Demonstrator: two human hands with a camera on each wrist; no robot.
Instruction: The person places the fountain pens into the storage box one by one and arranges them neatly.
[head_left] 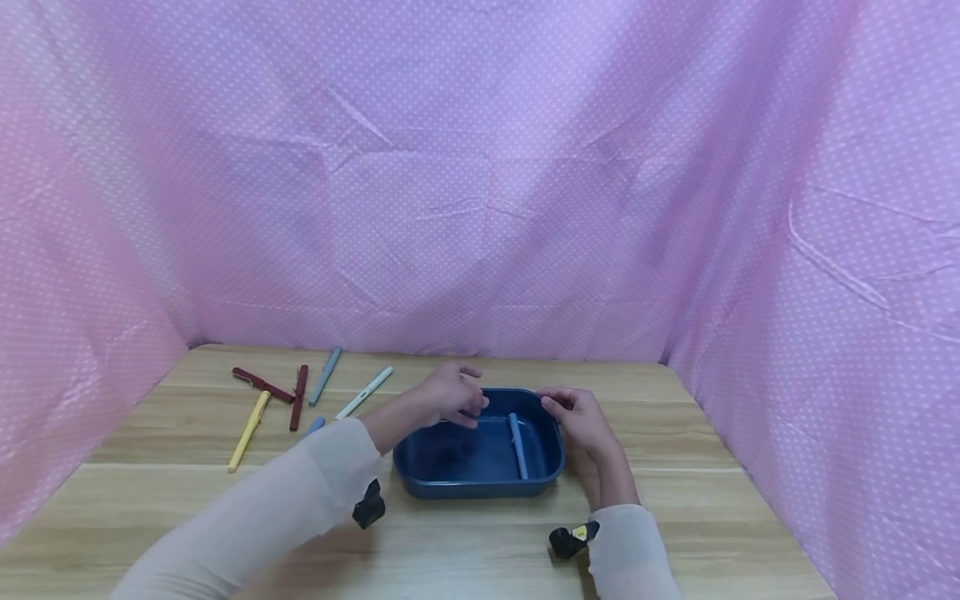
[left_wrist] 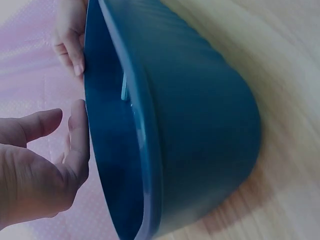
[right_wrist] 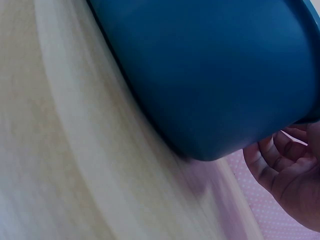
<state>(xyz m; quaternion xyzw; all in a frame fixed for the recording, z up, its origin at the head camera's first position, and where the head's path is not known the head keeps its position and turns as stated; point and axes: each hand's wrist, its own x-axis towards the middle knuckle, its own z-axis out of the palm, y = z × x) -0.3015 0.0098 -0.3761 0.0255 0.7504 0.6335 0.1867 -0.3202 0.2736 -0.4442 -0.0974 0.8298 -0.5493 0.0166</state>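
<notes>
A dark blue rectangular box (head_left: 480,489) with rounded corners stands on the table, and a blue pen (head_left: 518,446) lies inside it toward the right end. My left hand (head_left: 452,395) hovers over the box's far left part, its fingers loosely bent and nothing between them. In the left wrist view, the thumb of that hand (left_wrist: 40,165) is apart from the fingers beside the rim. My right hand (head_left: 585,419) holds the box's far right corner, thumb at the rim. The right wrist view has its fingers (right_wrist: 280,160) curled by the outer wall.
Left of the box lie two dark red pens (head_left: 298,398), a yellow pen (head_left: 249,432), a grey pen (head_left: 326,377) and a pale pen (head_left: 364,392). Another blue pen (head_left: 316,425) is partly hidden by the left sleeve. Pink dotted cloth (head_left: 480,208) surrounds the wooden table.
</notes>
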